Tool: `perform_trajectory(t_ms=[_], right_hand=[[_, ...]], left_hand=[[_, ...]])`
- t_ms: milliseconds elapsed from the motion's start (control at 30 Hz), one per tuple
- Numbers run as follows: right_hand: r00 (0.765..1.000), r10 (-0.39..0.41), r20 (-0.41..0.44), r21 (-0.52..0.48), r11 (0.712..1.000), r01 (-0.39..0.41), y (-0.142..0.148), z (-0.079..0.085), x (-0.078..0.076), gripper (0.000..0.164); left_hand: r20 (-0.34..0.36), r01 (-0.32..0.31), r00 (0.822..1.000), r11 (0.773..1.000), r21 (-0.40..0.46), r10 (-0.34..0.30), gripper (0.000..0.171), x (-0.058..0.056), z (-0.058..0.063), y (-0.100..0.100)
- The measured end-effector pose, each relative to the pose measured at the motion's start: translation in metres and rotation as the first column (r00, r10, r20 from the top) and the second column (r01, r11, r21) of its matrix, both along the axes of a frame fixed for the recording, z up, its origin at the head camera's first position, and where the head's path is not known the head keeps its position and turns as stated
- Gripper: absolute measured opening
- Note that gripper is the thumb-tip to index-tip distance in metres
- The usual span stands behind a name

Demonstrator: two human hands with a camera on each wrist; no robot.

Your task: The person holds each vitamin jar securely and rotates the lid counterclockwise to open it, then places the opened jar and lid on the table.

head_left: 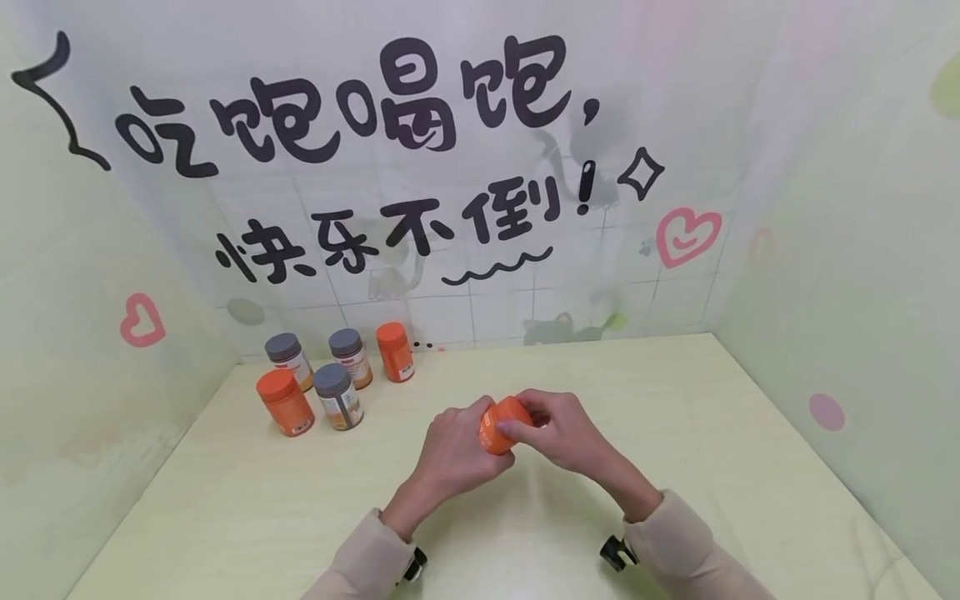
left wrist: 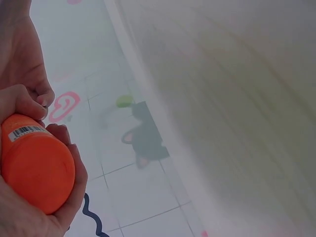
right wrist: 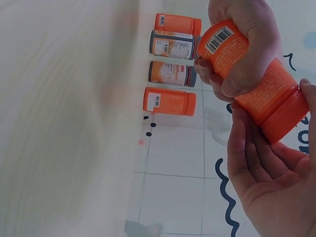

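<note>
An orange bottle (head_left: 491, 435) with white print is held tilted over the table between both hands. My left hand (head_left: 456, 454) grips its body, fingers and thumb wrapped round it. At the other end, my right hand (head_left: 568, 435) pinches the orange cap (head_left: 513, 409) between thumb and fingers. The right wrist view shows this cap (right wrist: 286, 116) on the bottle, with a barcode label (right wrist: 219, 39) near the base. In the left wrist view the bottle's smooth round base (left wrist: 39, 173) faces the camera.
At the table's back left stand two more orange bottles (head_left: 287, 404) (head_left: 395, 352) and three grey-capped jars (head_left: 339, 397) (head_left: 351, 358) (head_left: 289, 360). A wall with black lettering (head_left: 417, 225) rises behind the pale table (head_left: 637, 392). Side walls (head_left: 847, 292) border it.
</note>
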State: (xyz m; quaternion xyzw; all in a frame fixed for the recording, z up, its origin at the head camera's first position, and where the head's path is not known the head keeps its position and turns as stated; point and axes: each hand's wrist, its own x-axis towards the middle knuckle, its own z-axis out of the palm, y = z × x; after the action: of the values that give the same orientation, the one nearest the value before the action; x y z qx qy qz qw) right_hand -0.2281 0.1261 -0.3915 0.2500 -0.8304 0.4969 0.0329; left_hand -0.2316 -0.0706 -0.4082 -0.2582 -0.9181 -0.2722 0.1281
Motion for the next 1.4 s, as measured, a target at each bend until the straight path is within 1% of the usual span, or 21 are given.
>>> perform_trajectory(t_ms=[233, 1067, 1300, 1400], right_hand=[[1.000, 0.006, 0.004, 0.008, 1.000, -0.006, 0.0011, 0.0002, -0.0011, 0.023], [0.999, 0.017, -0.034, 0.029, 0.999, -0.016, 0.0037, -0.0005, -0.0027, 0.020], [0.992, 0.068, -0.110, 0.094, 0.994, -0.058, 0.0060, 0.0016, -0.0035, 0.028], [0.992, 0.069, -0.110, 0.113, 0.992, -0.057, 0.0073, 0.0027, -0.0038, 0.029]], left_hand=[[0.004, 0.001, 1.000, 1.000, 0.009, -0.001, 0.029, 0.0010, -0.0002, 0.0003], [0.009, 0.009, 1.000, 1.000, 0.011, -0.009, 0.028, 0.0017, 0.0006, 0.0026], [0.068, 0.040, 0.997, 0.998, 0.053, -0.044, 0.025, 0.0006, -0.0003, 0.0019], [0.070, 0.046, 0.996, 0.997, 0.060, -0.050, 0.025, 0.0005, -0.0010, 0.0021]])
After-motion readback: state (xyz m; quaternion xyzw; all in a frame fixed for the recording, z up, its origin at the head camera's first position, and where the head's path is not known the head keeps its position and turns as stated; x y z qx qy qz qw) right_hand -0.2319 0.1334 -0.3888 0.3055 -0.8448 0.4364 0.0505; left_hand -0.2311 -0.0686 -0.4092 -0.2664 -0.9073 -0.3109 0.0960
